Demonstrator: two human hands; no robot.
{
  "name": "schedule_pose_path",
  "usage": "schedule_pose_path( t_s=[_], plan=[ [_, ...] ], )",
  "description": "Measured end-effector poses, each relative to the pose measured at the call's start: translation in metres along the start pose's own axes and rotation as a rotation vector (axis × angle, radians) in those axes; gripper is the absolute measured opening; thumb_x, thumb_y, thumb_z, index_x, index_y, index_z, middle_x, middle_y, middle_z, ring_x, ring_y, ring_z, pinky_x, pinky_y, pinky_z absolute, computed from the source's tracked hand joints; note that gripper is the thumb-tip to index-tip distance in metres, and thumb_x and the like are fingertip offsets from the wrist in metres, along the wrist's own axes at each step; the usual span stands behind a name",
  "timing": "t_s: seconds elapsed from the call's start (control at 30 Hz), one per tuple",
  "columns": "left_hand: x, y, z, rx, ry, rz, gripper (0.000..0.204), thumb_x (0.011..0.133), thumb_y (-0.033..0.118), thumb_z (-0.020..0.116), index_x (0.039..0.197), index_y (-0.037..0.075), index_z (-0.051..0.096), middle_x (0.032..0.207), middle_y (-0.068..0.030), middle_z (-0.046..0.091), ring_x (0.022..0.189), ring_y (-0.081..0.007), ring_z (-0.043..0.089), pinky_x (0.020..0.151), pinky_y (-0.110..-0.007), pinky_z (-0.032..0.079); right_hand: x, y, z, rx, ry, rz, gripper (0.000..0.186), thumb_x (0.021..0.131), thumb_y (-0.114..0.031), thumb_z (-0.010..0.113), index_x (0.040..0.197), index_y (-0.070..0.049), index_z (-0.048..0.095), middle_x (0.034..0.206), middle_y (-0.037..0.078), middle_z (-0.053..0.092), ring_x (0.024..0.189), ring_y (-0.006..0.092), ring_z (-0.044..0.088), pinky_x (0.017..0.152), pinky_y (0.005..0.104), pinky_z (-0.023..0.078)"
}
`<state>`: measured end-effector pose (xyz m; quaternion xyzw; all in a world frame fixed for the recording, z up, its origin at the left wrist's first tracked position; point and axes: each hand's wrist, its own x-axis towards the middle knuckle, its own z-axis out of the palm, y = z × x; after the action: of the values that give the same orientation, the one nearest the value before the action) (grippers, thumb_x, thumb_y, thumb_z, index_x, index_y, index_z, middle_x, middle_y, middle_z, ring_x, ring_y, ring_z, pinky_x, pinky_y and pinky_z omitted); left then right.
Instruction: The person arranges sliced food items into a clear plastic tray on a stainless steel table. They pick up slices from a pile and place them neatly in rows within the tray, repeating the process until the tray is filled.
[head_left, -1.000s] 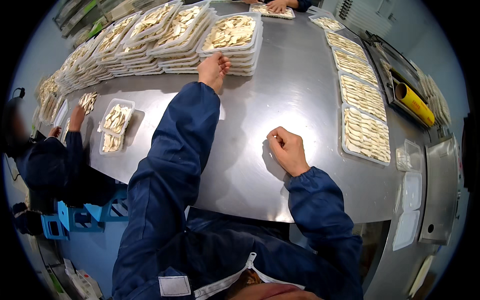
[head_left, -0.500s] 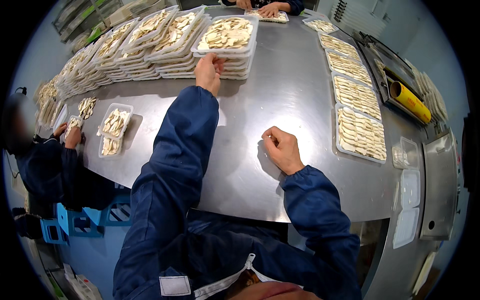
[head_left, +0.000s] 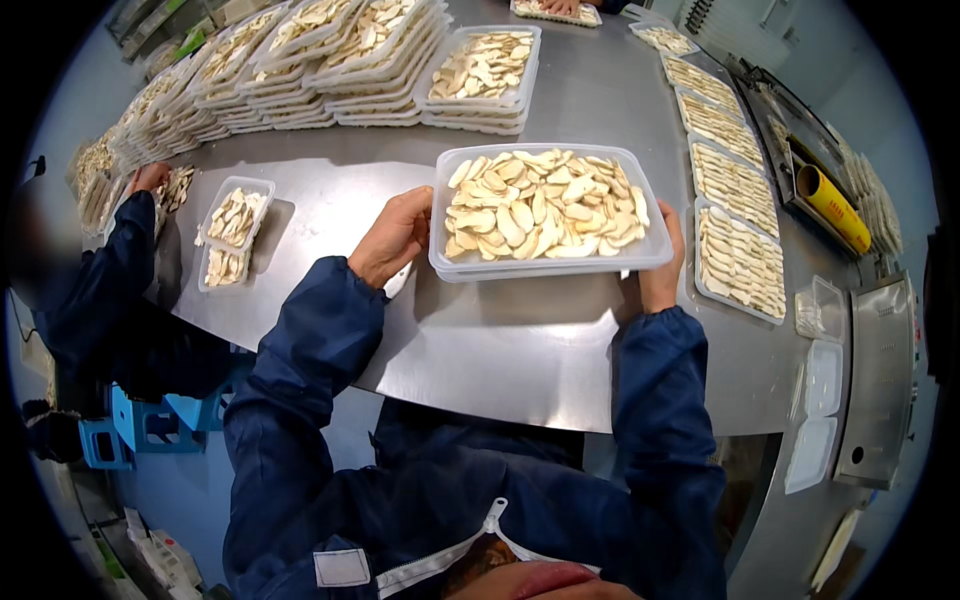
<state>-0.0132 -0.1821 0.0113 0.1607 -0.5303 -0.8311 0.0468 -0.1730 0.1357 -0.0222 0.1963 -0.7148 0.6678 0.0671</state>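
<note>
A clear plastic tray [head_left: 550,205] heaped with pale dried slices is raised between my hands, in front of me over the steel table [head_left: 480,350]; one or more further trays seem to sit under it. My left hand [head_left: 395,235] grips its left end, fingers wrapped round the edge. My right hand [head_left: 662,255] holds the right end. Behind it stands a stack [head_left: 480,70] of similar filled trays, part of a long row of stacks [head_left: 375,50] across the back left.
Trays of neatly lined slices [head_left: 738,258] run along the right, beside a machine with a yellow roll [head_left: 830,208] and empty lids [head_left: 823,375]. At left, a co-worker [head_left: 95,290] handles slices near two small filled tubs [head_left: 238,215]. Another person's hand [head_left: 565,8] shows at the back.
My left hand has drawn a tray off the back stack toward me, leaving that stack lower. My right hand has risen from the table and taken hold of the tray's right end.
</note>
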Motion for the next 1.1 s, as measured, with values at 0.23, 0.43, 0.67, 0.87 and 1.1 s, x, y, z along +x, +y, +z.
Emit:
schedule_pose_path(
  t_s=[0.23, 0.43, 0.67, 0.87, 1.1],
  plan=[
    [-0.009, -0.012, -0.004, 0.183, 0.059, 0.135, 0.019, 0.1, 0.017, 0.058, 0.108, 0.0, 0.062, 0.089, -0.0012, 0.064, 0.077, -0.0058, 0.059, 0.07, -0.02, 0.048, -0.008, -0.005, 0.003, 0.001, -0.192, 0.063, 0.024, 0.097, -0.01, 0.055, 0.114, 0.002, 0.065, 0.098, 0.003, 0.069, 0.089, 0.0087, 0.061, 0.078, 0.0227, 0.048],
    [-0.006, -0.013, -0.011, 0.369, 0.088, 0.234, 0.018, 0.099, 0.016, 0.058, 0.102, -0.001, 0.063, 0.081, 0.0014, 0.06, 0.069, -0.0045, 0.051, 0.062, -0.021, 0.042, 0.0, -0.005, -0.004, 0.095, -0.22, 0.311, 0.027, 0.098, -0.011, 0.051, 0.115, 0.006, 0.065, 0.091, 0.002, 0.068, 0.076, 0.0063, 0.058, 0.067, 0.0207, 0.047],
    [-0.008, -0.013, -0.008, 0.397, 0.166, 0.216, 0.014, 0.091, 0.014, 0.069, 0.091, 0.002, 0.062, 0.078, 0.0008, 0.061, 0.068, -0.0045, 0.051, 0.061, -0.02, 0.042, -0.004, -0.012, 0.004, 0.041, -0.225, 0.266, 0.028, 0.098, -0.012, 0.052, 0.116, 0.005, 0.065, 0.089, 0.001, 0.067, 0.071, 0.0048, 0.056, 0.064, 0.0199, 0.044],
    [-0.01, -0.003, -0.004, 0.223, 0.168, 0.361, 0.011, 0.092, 0.01, 0.067, 0.087, 0.004, 0.059, 0.079, 0.0021, 0.061, 0.069, -0.0033, 0.052, 0.062, -0.019, 0.042, -0.002, -0.013, 0.004, -0.05, -0.258, 0.226, 0.027, 0.097, -0.013, 0.055, 0.114, 0.005, 0.065, 0.08, 0.002, 0.067, 0.07, 0.0082, 0.058, 0.066, 0.0229, 0.047],
    [-0.003, 0.008, -0.037, 0.132, 0.283, 0.516, 0.01, 0.093, 0.014, 0.067, 0.087, 0.007, 0.063, 0.08, 0.0045, 0.063, 0.068, -0.001, 0.051, 0.061, -0.017, 0.039, -0.009, -0.018, 0.012, -0.323, -0.245, 0.126, 0.015, 0.094, -0.011, 0.06, 0.097, 0.003, 0.064, 0.075, 0.002, 0.065, 0.067, 0.0073, 0.056, 0.064, 0.0237, 0.046]
  ],
)
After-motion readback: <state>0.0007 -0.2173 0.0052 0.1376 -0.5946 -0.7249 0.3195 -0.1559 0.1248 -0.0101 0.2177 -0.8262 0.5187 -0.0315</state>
